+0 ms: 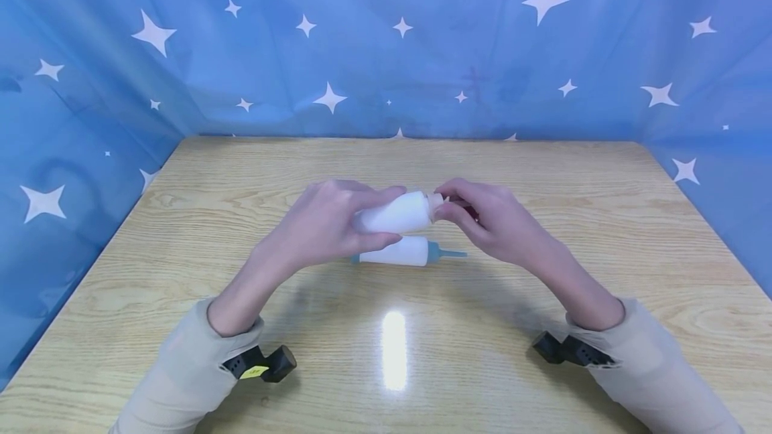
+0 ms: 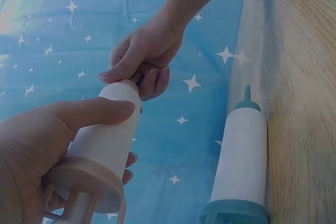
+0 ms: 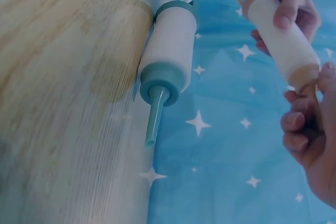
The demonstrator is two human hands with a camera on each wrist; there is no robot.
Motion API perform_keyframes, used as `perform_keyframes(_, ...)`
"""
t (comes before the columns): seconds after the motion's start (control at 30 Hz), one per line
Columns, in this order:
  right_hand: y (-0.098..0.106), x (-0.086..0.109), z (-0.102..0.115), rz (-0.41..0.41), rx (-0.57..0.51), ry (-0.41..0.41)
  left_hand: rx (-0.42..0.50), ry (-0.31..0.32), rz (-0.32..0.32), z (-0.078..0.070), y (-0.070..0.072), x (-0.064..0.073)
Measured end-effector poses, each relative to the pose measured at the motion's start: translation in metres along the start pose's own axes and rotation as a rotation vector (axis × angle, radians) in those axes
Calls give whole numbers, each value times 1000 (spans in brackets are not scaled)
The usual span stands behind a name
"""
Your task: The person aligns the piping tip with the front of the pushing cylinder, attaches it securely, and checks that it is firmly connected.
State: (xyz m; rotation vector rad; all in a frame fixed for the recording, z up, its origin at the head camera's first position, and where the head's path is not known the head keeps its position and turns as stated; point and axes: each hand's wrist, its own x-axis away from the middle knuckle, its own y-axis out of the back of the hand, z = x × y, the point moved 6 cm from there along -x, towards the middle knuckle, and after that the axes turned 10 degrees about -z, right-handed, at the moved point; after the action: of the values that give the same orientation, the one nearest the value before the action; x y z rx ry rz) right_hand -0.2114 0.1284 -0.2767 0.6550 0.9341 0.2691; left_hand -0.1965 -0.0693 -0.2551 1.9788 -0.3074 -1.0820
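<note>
My left hand (image 1: 328,220) grips the body of a white syringe-like dispenser (image 1: 404,211) with beige ends, held above the table and tilted. The thumb and fingers wrap around its barrel (image 2: 105,129). At its front end, my right hand (image 1: 491,220) pinches the beige nozzle between curled fingers and thumb; those fingers partly hide the nozzle. The left wrist view shows a beige flange and open handle at the back end. A second white dispenser (image 1: 407,251) with teal ends lies on the table just nearer than the hands, its thin teal nozzle (image 3: 156,116) pointing right.
The wooden table (image 1: 211,233) has a bright light reflection near its front. A blue curtain (image 1: 386,52) with white stars hangs along the back and sides. Black wrist devices (image 1: 259,362) sit on both sleeves, close to the tabletop.
</note>
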Motion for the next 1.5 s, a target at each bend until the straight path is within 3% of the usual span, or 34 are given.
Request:
perform_keyframes(0.27,-1,-1,1,82,-73,-3,-10,20,13,3,-1,0)
perform_keyframes(0.53,-3,-2,3,105,-110,-7,4,15,9,3,-1,-1)
perform_keyframes(0.87,-3,-2,3,110,-100,-26,4,18,14,3,-1,0)
perform_keyframes(1.27,-2,0,1,90,8,-18,11,4,22,0,-3,0)
perform_keyframes(1.5,-4,2,-2,163,-58,-106,-5,1,24,1,-4,0)
